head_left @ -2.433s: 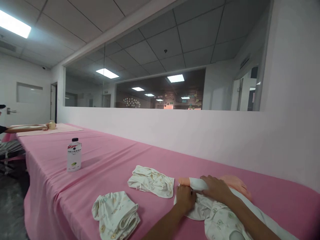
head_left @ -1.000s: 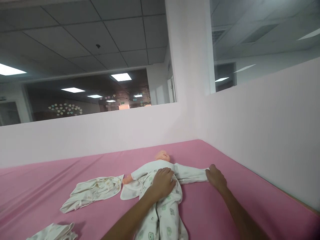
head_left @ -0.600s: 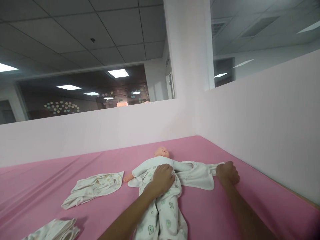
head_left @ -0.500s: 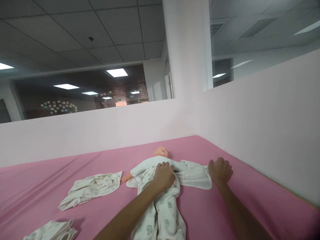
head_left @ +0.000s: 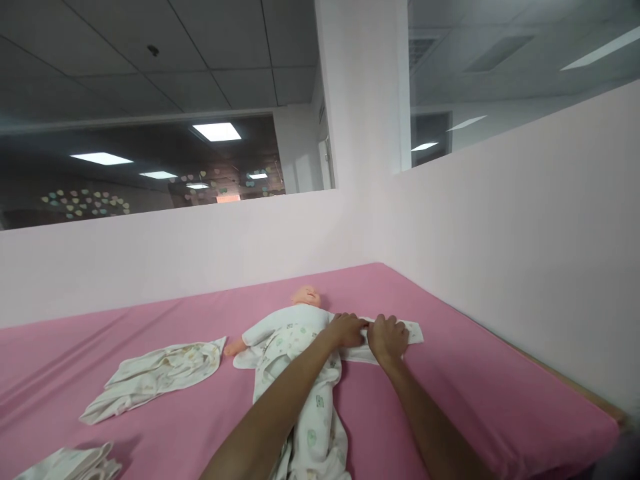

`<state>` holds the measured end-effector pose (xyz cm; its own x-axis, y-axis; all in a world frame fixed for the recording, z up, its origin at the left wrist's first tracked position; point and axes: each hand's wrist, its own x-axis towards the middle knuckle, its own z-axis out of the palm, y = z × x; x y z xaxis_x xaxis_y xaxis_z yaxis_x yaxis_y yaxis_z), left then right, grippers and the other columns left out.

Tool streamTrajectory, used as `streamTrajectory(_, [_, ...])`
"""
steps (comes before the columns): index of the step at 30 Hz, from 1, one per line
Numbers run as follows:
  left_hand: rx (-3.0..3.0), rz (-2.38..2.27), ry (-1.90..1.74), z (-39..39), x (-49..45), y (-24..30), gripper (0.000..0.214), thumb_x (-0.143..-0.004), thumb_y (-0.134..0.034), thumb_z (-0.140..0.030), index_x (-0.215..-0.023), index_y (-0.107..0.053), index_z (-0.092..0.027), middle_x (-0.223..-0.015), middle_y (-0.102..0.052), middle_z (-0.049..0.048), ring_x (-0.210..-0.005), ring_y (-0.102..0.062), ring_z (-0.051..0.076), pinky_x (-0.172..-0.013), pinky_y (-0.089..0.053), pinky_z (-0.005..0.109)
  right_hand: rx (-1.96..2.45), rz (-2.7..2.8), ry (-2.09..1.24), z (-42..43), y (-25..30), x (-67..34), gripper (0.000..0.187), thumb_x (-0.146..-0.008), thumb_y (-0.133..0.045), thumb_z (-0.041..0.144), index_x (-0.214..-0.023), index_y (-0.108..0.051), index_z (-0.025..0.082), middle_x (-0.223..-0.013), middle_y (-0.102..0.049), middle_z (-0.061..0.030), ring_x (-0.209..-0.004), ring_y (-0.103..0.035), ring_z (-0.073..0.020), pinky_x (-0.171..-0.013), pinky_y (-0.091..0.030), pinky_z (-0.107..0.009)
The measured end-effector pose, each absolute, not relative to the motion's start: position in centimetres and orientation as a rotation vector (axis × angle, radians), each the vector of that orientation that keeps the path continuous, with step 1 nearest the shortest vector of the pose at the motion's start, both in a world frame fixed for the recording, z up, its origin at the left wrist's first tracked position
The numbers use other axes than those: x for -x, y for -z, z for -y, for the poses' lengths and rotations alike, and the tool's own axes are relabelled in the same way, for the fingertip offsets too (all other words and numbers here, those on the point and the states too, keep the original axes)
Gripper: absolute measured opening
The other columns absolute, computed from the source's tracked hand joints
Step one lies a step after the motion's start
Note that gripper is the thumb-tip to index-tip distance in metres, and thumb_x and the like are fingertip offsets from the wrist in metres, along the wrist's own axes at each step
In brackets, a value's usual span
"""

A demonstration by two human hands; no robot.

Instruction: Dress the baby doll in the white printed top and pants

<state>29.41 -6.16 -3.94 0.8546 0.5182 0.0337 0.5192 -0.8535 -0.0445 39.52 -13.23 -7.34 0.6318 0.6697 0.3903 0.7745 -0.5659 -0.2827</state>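
A baby doll (head_left: 306,296) lies on its back on the pink-covered surface. It wears a white top (head_left: 287,319), and patterned white baby clothes (head_left: 320,413) with green prints cover its front and legs. Its bare hand (head_left: 234,347) pokes out of the sleeve on the left. To the right of the body stretches a white baby garment (head_left: 360,355). My left hand (head_left: 349,330) is closed on this garment by the doll's shoulder, fingertips partly hidden. Close beside it, my right hand (head_left: 389,340) grips the same garment, whose loose end (head_left: 414,332) shows past the knuckles.
A crumpled white patterned cloth (head_left: 160,375) lies left of the doll. Nearer, a folded patterned cloth (head_left: 75,463) is cut off by the frame's bottom edge. White walls (head_left: 510,240) with windows border the pink surface (head_left: 480,400) at the back and right.
My left hand has moved from the doll's chest right to its shoulder. My right hand has come inward from the garment's outer edge, beside the left. The view has shifted slightly.
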Motion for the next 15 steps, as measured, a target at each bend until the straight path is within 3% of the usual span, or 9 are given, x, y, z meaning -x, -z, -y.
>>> streamTrajectory(6, [2.997, 0.98, 0.079, 5.2, -29.5, 3.9, 0.046, -0.092, -0.029, -0.026, -0.126, -0.059, -0.03, -0.128, -0.062, 0.0045, -0.118, -0.056, 0.024, -0.102, -0.041, 0.04, 2.42, 1.114, -0.029, 13.4, 6.6, -40.4, 0.033, -0.093, -0.037, 0.023, -0.116, -0.06, 0.018, -0.103, -0.063, -0.0167, -0.104, -0.061, -0.0309, -0.083, -0.041, -0.04])
streamTrajectory(12, [2.975, 0.987, 0.093, 5.2, -29.2, 4.1, 0.05, -0.08, -0.052, -0.04, -0.129, -0.056, -0.029, -0.123, -0.06, 0.0095, -0.115, -0.055, 0.03, -0.097, -0.043, 0.043, 2.083, 0.766, -0.293, 13.0, 6.5, -41.7, 0.032, -0.086, -0.044, 0.026, -0.112, -0.061, 0.018, -0.102, -0.066, -0.0151, -0.1, -0.063, -0.0305, -0.081, -0.047, -0.041])
streamTrajectory(15, [2.953, 1.011, 0.132, 5.2, -29.0, 4.2, 0.055, -0.079, -0.055, -0.045, -0.133, -0.052, -0.032, -0.123, -0.057, 0.0109, -0.116, -0.053, 0.031, -0.097, -0.042, 0.044, 1.963, 0.659, -0.317, 12.4, 7.0, -42.1, 0.034, -0.082, -0.044, 0.022, -0.109, -0.063, 0.016, -0.099, -0.068, -0.0154, -0.098, -0.063, -0.0295, -0.079, -0.049, -0.037])
